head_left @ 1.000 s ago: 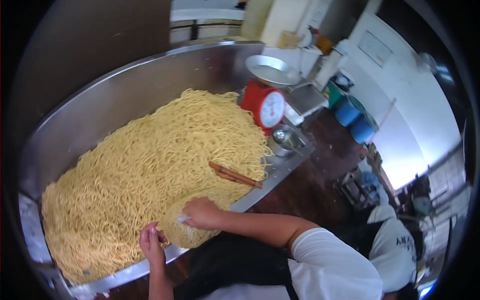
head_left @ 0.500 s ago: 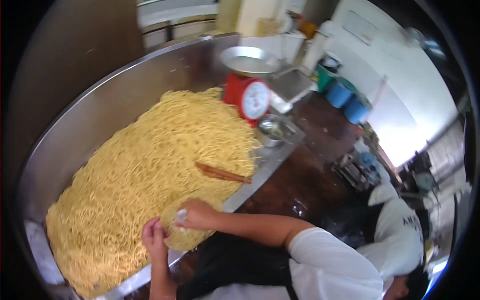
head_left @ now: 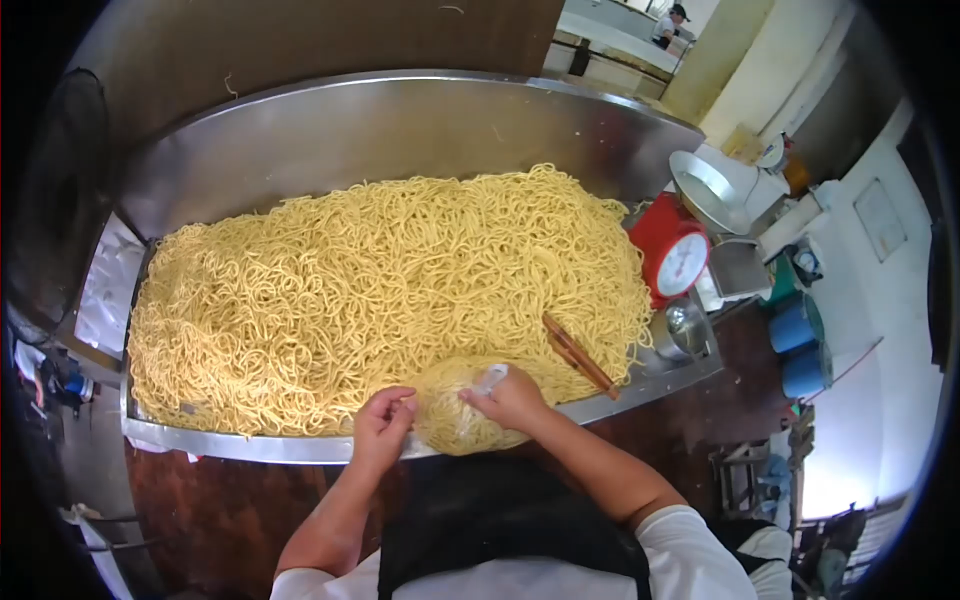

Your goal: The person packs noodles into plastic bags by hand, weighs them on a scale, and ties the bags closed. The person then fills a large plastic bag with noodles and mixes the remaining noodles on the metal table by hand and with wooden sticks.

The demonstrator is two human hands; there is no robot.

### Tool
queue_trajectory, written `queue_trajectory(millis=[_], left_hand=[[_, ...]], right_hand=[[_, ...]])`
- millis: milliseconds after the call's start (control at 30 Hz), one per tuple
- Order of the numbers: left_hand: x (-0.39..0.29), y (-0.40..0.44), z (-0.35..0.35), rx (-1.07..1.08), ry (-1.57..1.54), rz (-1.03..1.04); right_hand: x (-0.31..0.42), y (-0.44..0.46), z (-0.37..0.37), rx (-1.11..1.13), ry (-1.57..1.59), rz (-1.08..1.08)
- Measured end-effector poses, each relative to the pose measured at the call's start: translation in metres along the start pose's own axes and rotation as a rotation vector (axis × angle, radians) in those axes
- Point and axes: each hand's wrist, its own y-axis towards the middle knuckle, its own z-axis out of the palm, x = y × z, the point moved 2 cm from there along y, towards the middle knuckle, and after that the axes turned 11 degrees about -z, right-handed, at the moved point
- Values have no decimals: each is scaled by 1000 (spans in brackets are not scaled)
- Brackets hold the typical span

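Observation:
A clear plastic bag of yellow noodles (head_left: 455, 425) rests at the front edge of the metal trough (head_left: 300, 448). My right hand (head_left: 512, 402) is closed around the gathered top of the bag, and a bit of its plastic sticks up above the fingers. Just left of the bag is my left hand (head_left: 383, 425), fingers curled and thumb pressed in; whatever it may pinch is too small to make out. A broad heap of loose yellow noodles (head_left: 380, 280) fills the trough behind both hands. Wooden tongs (head_left: 580, 355) lie on the noodles to the right.
A red dial scale (head_left: 665, 245) with a metal pan (head_left: 712, 190) stands at the trough's right end. Beside it is a metal pot (head_left: 678, 328). Blue bins (head_left: 802, 345) stand farther right. A co-worker's white sleeve (head_left: 770, 545) shows at lower right; another person (head_left: 668, 27) is far behind.
The view has swung left and levelled, bringing the whole trough into sight. My right hand keeps its hold on the bag's top, and my left hand stays beside the bag.

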Motion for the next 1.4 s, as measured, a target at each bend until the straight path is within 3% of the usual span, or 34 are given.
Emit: queue_trajectory(millis=[167, 267, 300, 367, 500, 633, 767, 900, 967, 1033, 1067, 1100, 1133, 1267, 1333, 1367, 1400], left_hand=[[-1, -4, -12, -39, -20, 17], [-6, -2, -7, -74, -54, 6], [-6, -1, -5, -88, -70, -1], [-5, 5, 5, -103, -41, 24], [-14, 2, 38, -109, -6, 13], [-17, -6, 75, -174, 89, 45], [-15, -28, 92, -286, 247, -15], [-15, -58, 100, -374, 409, -84], [-11, -71, 104, -403, 477, -187], [-8, -83, 101, -419, 637, -271], [-10, -89, 103, -434, 726, -281], [-14, -94, 105, -443, 815, -295], [-25, -96, 107, -403, 866, -472], [-24, -105, 87, -476, 1005, -439], [-12, -104, 60, -533, 1055, -416], [-20, -102, 54, -583, 1110, -392], [-28, -101, 44, -630, 1031, -463]], right_hand=[[4, -6, -33, -64, 170, 116], [-3, -13, -77, -292, 592, 184], [-5, -13, -90, -294, 588, 180], [-12, -14, -119, -573, 858, 280], [-30, -11, -185, -866, 1061, 279], [-140, 11, -239, -1006, 936, 310], [-200, 56, -294, -1183, 723, 120], [-294, 119, -315, -1145, 547, 8], [-308, 136, -306, -1130, 262, 95], [-396, 164, -284, -733, -70, 284], [-394, 164, -276, -724, -51, 266], [-391, 159, -272, -759, -22, 395], [-393, 156, -266, -789, 4, 529], [-414, 159, -265, -661, 50, 525], [-417, 152, -265, -765, 56, 308], [-424, 147, -263, -758, 58, 302], [-430, 142, -262, -800, 106, 211]])
